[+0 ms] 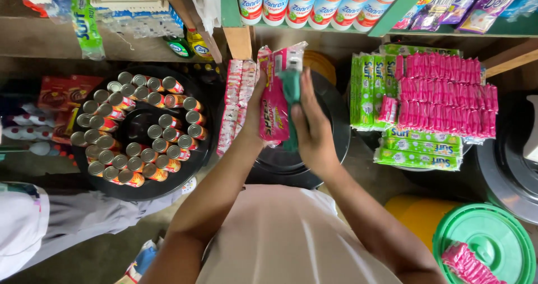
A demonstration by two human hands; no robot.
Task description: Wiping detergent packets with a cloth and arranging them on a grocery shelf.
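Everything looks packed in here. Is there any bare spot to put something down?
Some. The black round lid under the hands shows bare rim right of the pink sachet strip. The green bucket lid is free left of its pink sachets. The tray of tin cans is bare only at its centre. The stacked sachet packs are crowded.

Strip of pink sachets [274, 102] held upright between both hands, glossy pink and white packets, hanging long from twelve o'clock to six, teal-green packet [291, 93] pressed against its three o'clock side, above a round black lid [336, 116]
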